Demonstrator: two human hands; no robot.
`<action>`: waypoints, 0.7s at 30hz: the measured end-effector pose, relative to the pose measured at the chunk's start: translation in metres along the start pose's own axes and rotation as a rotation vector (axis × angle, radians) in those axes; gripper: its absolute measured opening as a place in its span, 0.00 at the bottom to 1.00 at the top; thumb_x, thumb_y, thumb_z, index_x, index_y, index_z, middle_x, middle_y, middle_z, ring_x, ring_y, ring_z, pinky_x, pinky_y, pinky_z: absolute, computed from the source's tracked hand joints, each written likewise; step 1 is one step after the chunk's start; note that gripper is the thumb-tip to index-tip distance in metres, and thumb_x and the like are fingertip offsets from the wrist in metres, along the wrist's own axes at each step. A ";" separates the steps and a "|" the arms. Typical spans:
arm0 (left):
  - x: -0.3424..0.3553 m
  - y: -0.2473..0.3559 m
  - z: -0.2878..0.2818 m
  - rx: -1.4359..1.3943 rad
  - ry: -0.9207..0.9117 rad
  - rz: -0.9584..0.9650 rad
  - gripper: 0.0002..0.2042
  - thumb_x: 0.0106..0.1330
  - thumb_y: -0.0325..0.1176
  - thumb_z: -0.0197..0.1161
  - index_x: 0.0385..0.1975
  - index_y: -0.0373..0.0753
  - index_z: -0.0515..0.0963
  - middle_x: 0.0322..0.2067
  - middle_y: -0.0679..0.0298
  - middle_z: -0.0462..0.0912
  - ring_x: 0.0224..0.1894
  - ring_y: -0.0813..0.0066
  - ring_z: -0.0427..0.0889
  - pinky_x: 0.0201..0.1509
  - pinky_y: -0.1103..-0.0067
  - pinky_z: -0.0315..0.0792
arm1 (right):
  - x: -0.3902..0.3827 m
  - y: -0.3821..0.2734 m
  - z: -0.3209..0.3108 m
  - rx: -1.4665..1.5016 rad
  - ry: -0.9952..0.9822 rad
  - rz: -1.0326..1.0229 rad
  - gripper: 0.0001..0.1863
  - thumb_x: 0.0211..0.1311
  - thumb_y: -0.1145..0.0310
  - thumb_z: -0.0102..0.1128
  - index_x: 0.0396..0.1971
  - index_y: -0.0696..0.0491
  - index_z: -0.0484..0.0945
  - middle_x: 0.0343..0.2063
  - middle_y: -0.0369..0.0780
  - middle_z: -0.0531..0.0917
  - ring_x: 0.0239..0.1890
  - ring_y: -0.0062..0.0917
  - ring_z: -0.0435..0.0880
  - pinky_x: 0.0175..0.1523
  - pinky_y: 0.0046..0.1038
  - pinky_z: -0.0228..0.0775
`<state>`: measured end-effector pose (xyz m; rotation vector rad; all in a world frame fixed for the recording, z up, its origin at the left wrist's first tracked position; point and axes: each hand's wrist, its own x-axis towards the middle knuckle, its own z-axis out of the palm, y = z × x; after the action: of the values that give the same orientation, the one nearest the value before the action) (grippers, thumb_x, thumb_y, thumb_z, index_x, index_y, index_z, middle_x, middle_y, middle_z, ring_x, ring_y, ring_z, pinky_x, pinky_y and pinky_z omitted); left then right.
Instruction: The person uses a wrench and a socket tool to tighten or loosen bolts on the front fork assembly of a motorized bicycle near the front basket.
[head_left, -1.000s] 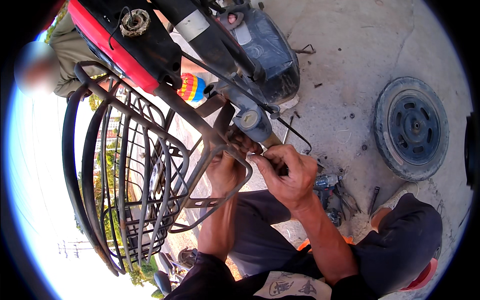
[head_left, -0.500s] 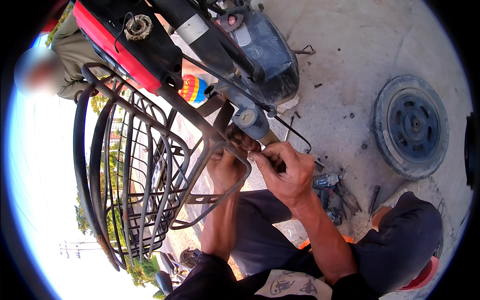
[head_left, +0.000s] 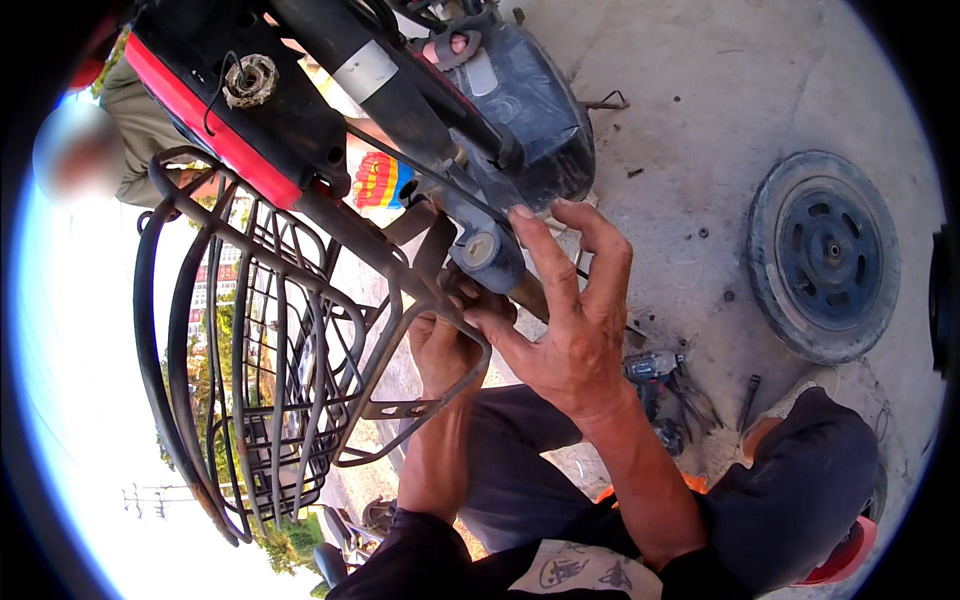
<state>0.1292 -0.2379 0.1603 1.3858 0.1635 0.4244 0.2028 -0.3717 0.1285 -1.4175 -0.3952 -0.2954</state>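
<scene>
Beside the empty wire basket [head_left: 270, 370], left hand [head_left: 447, 345] gripping its bracket [head_left: 425, 300], right hand [head_left: 570, 320] open.

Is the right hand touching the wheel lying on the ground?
Apart. The head view shows the right hand raised at the scooter's grey fitting, with bare concrete ground between it and the wheel.

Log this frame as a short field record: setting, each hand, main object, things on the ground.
setting: outdoors, concrete ground, person seated low
main object: black wire basket on a two-wheeler's front, under a red and black body panel
left hand: gripping the basket bracket below the grey fork end
right hand: open, fingers spread, touching the fork end
on the ground: removed wheel, power drill, scattered small tools
other person: partly visible, upper left
</scene>
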 end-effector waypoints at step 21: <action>0.000 -0.011 0.006 0.055 0.238 -0.078 0.22 0.70 0.36 0.60 0.62 0.40 0.66 0.51 0.62 0.76 0.52 0.71 0.77 0.57 0.73 0.75 | 0.038 -0.010 0.001 0.205 -0.266 -0.086 0.25 0.39 0.80 0.72 0.43 0.52 0.77 0.55 0.45 0.70 0.60 0.45 0.68 0.62 0.42 0.64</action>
<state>0.1332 -0.2444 0.1507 1.3754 0.4252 0.5219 0.2326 -0.3710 0.1545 -1.2418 -0.6871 -0.1308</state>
